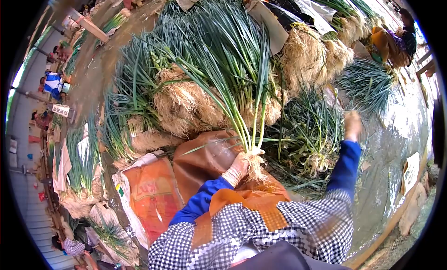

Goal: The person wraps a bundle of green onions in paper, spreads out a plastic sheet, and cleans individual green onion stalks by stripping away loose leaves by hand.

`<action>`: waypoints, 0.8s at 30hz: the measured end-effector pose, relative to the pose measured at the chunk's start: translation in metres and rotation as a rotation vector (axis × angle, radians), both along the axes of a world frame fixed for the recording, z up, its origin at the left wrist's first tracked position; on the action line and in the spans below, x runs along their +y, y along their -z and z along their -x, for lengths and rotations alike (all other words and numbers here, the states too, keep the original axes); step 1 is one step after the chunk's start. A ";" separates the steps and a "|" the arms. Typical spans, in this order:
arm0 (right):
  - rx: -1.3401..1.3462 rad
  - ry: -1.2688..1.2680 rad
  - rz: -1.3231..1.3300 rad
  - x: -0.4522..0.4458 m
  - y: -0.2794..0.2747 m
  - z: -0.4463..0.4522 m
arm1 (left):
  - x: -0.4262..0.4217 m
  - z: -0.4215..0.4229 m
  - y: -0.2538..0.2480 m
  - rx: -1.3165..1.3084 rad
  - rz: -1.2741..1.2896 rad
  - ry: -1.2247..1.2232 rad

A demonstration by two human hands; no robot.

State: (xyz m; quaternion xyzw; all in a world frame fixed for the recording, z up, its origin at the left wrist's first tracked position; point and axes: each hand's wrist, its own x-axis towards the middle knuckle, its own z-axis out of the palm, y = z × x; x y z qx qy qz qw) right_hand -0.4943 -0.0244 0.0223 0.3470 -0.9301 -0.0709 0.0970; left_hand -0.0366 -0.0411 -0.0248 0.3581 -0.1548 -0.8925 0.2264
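Observation:
My left hand (236,170) is closed around the root end of a few long green onions (240,128). Their pale roots hang below my fingers, and the leaves fan up and away over a large heap. Out to the right, my right hand (353,124) is smeared by motion, so its fingers cannot be made out. It is beside a loose pile of green onion leaves and trimmings (309,135). Bundled green onions with tan roots (186,102) lie just in front of me. A brown apron (205,156) covers my lap.
An orange printed sack (154,188) lies at my left. More root bundles (305,55) and dark plastic bags (284,11) are farther ahead. Another person (396,41) sits at the far right, near a green onion pile (365,83). The floor (379,153) at right looks wet.

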 end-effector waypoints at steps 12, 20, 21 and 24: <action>-1.256 -0.760 -0.131 -0.112 -0.028 -0.247 | 0.002 -0.004 -0.017 0.031 -0.013 0.006; -1.066 -0.781 -0.063 -0.185 -0.031 -0.284 | 0.004 0.001 -0.011 -0.107 0.089 0.122; -0.983 -0.824 -0.229 -0.203 -0.025 -0.294 | 0.006 0.004 -0.022 -0.112 0.137 0.075; -1.051 -1.023 -0.347 -0.224 -0.014 -0.300 | 0.002 -0.001 -0.014 -0.081 0.082 0.110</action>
